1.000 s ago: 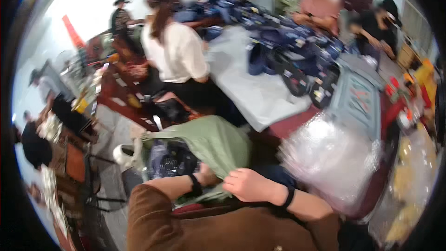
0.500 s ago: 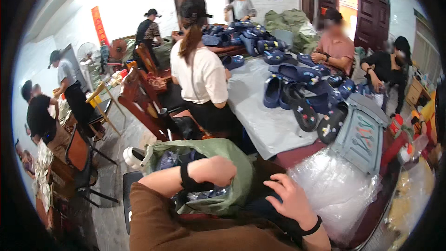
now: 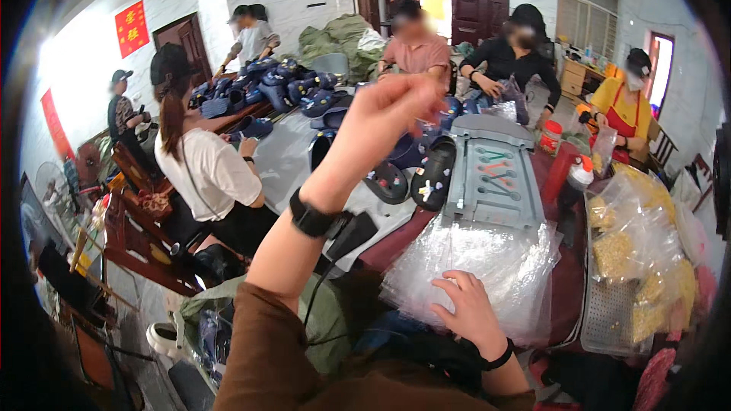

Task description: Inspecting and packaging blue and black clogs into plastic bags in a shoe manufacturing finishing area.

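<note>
My left hand (image 3: 400, 103) is raised over the table, its fingers bent and blurred; whether it holds anything does not show. A black band and a small black box (image 3: 354, 236) with a cord sit at that wrist. Behind and below it lie dark blue clogs (image 3: 401, 154) and black clogs with small charms (image 3: 434, 176). My right hand (image 3: 468, 306), banded in black at the wrist, rests with fingers apart on a stack of clear plastic bags (image 3: 495, 259). Left of my body stands a green sack (image 3: 324, 327) with bagged clogs inside.
A grey plastic stool (image 3: 495, 175) lies on the table beyond the bags. To its right are a red-lidded jar (image 3: 550, 137), a dark bottle (image 3: 576, 183) and a basket (image 3: 605, 327) with bags of yellow pieces. Several co-workers stand or sit around the table, one in a white shirt (image 3: 205, 171) at left.
My left hand has risen from over the green sack to above the table. My right hand has come down onto the plastic bags. The view has turned to the right.
</note>
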Action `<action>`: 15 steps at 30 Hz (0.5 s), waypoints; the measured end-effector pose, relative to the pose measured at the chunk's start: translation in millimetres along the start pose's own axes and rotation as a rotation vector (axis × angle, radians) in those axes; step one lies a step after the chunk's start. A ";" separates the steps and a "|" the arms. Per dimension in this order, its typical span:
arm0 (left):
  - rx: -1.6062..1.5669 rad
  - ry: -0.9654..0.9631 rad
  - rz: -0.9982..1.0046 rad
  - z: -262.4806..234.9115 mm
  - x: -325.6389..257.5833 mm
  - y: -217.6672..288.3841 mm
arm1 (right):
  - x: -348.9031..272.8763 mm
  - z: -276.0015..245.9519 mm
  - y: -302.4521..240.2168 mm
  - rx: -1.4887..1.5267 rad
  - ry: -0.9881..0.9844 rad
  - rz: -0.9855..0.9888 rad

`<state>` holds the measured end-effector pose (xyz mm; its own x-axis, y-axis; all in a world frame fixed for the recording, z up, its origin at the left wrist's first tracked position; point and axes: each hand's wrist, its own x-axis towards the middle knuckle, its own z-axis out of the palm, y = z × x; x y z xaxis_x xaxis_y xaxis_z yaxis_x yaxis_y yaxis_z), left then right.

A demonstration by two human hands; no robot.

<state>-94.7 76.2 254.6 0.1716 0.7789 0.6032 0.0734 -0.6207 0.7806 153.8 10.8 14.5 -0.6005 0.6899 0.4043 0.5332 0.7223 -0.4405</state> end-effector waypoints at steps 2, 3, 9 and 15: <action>-0.307 0.056 0.092 5.2 42.6 -5.8 | -5.9 4.0 4.7 -0.005 -0.001 0.026; -0.495 0.041 0.160 7.3 63.4 -9.1 | -8.7 6.7 6.7 -0.003 -0.011 0.036; -0.982 0.353 0.026 5.2 160.1 -87.8 | -30.4 19.1 23.4 0.029 -0.020 0.169; 0.894 0.293 -0.036 -37.9 91.4 -286.3 | -49.7 20.5 42.6 0.176 -0.063 0.251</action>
<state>-137.3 328.5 92.4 -0.0908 0.7148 0.6935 0.8215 -0.3398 0.4578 194.1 6.2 -40.7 -0.5017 0.8372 0.2177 0.5613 0.5066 -0.6545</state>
